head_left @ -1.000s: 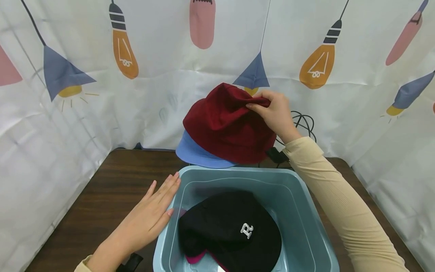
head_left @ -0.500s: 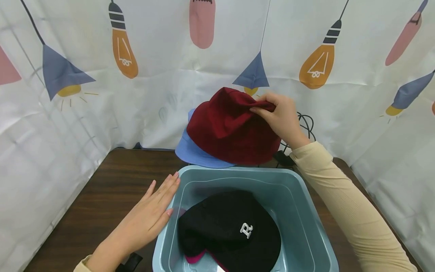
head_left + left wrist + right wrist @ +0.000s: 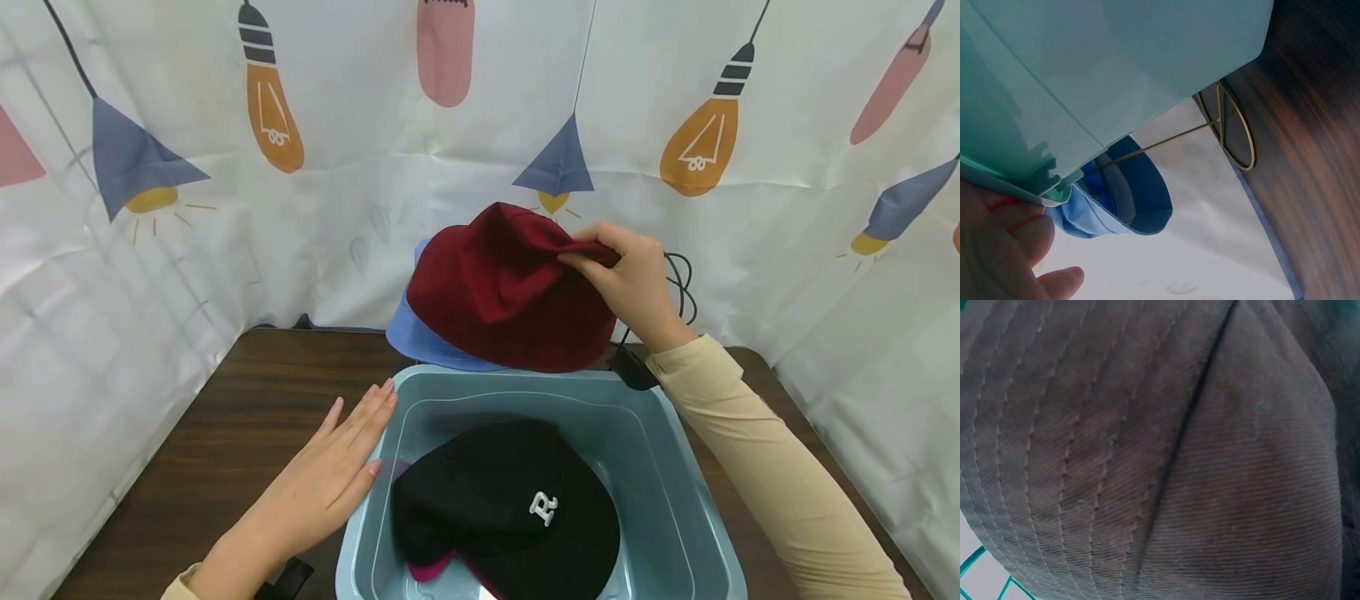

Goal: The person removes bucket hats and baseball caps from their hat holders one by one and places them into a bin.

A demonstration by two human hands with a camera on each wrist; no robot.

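Note:
My right hand pinches the crown of a dark red bucket hat between thumb and fingers. The hat's lower brim overlaps the back rim of a light blue plastic tub in the head view. Its stitched brim and crown fill the right wrist view. Behind it shows part of a blue hat, which sits on a thin wire stand in the left wrist view. With fingers straight, my left hand rests against the tub's left rim. A black cap with a white letter R lies inside the tub.
The tub stands on a dark wooden table. A white printed curtain hangs behind. Looped black wires show beside my right wrist, and a small black device is strapped there.
My right hand has moved down and to the right with the red bucket hat, lowering its brim towards the tub's back rim. My left hand has stayed in place.

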